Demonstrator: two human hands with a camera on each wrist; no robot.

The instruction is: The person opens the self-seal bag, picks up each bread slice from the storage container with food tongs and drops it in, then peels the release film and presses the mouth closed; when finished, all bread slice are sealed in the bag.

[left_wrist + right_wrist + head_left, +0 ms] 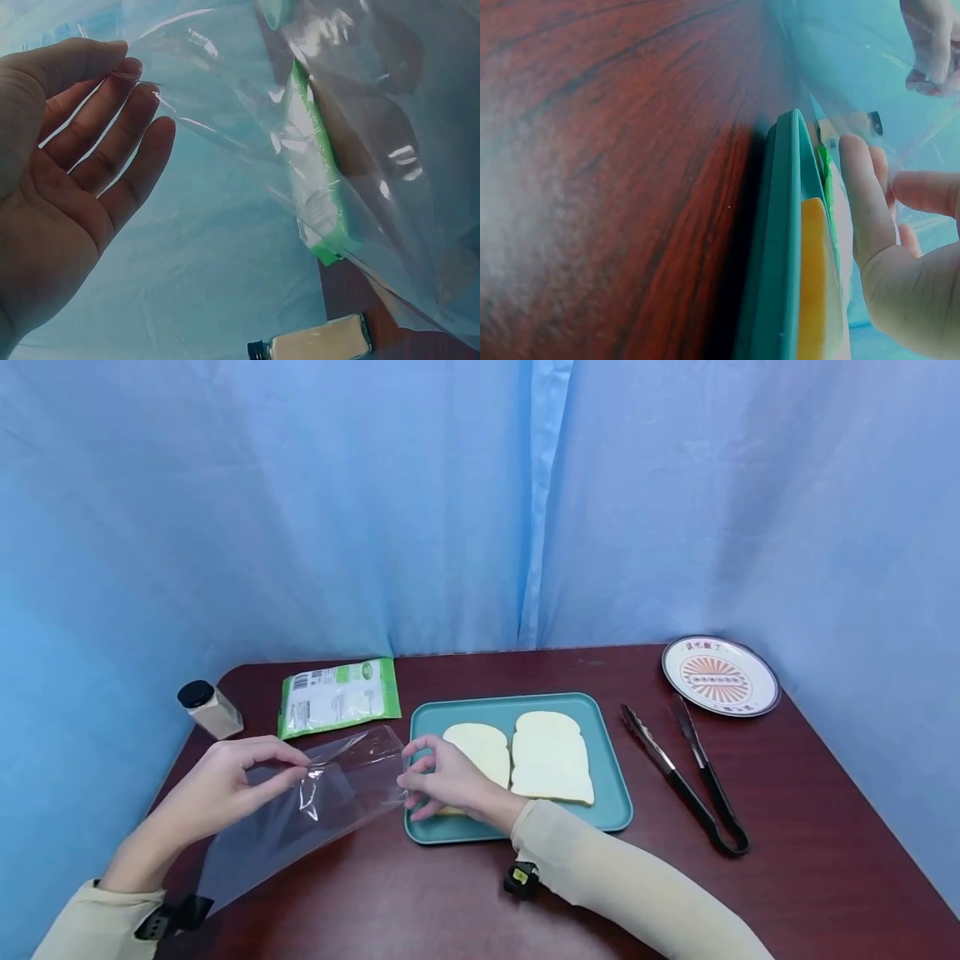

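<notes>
Left of the tray [609,793], clear film [292,839] is being pinched by the left hand [221,782] and right hand [453,782]; spreading is apparently being performed, even tension being required next.

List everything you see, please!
wooden table: 1, brown, foreground
rectangular tray: 1, teal, centre
square bread slices: 2, cream, on tray
thin plastic film: 1, clear, beside tray
flat packet: 1, green-white, behind film
squarish jar: 1, pale, black cap, left edge
metal tongs: 1, black-silver, right
round plate: 1, white-orange, back right
fabric curtain: count unclear, blue, backdrop
long sleeves: 2, cream, lower edge
wrist cameras: 2, black, at sleeves
bare hands: 2, holding film
</notes>
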